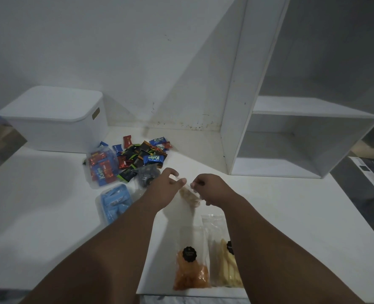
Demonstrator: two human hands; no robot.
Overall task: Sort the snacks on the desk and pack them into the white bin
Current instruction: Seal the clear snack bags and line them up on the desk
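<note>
My left hand (164, 185) and my right hand (210, 189) both pinch the top of a clear bag of pale nuts (191, 197), held between them just above the desk. The white bin (56, 119) stands at the back left with its lid on. In front of it lies a heap of small wrapped candies (144, 153), red, blue and black. A clear bag of red and blue candies (101, 170) lies to the left of the heap. Near me lie a bag of orange snacks (191, 270) and a bag of pale sticks (224, 266).
A clear box of blue packets (113, 204) lies left of my left forearm. A clear bag of dark pieces (147, 176) sits behind my left hand. A white open shelf unit (291, 137) stands on the desk (39, 216) at the right. The desk's front edge is close to me.
</note>
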